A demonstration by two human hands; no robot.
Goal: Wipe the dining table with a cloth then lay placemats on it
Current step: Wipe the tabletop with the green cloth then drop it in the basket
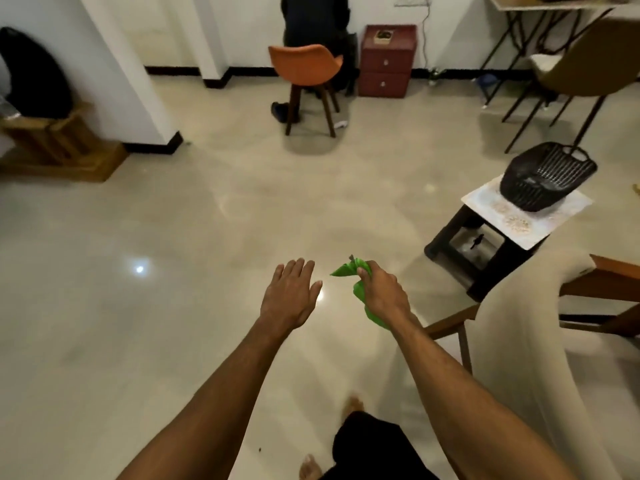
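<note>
Cloth first, from the head view: a green cloth point(358, 291) is bunched in the right hand point(381, 294), fingers and thumb curled round its middle, out over the floor. Left hand point(289, 294) hovers just beside it, palm down, fingers straight and spread, holding nothing. That cloth looks light, soft and floppy, so a loose fistful at the middle should do; for wiping I'd judge it wants spreading flat under the palm. Its long axis runs on a slant: one pointed end sticks out past the thumb, aimed towards the left hand, and the other tail hangs below the wrist, back towards the person. Beyond the right hand, well apart, a black basket point(547, 174) sits on a patterned mat point(519, 223), possibly a placemat
</note>
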